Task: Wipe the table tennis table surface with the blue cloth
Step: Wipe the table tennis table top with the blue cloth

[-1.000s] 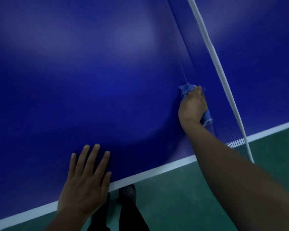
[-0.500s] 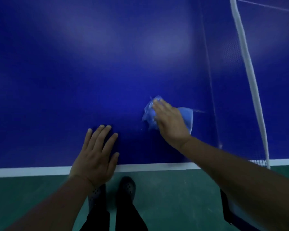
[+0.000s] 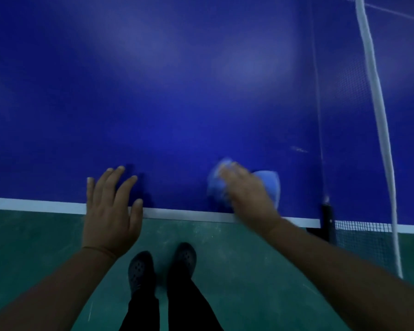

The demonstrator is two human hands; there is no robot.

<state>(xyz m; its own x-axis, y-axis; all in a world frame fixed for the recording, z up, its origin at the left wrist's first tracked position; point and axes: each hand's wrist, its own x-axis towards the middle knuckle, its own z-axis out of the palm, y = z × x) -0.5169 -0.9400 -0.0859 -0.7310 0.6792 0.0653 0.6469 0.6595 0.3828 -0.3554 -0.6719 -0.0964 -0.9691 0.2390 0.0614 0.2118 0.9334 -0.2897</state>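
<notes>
Lower centre-right, the right hand [image 3: 247, 194] presses the cloth [image 3: 268, 185] onto the surface [image 3: 177, 91] with fingers laid flat over it, close to the near edge. The left hand [image 3: 110, 206] rests flat, fingers released. Most of the surface looks unwiped; progress can't be judged.
</notes>
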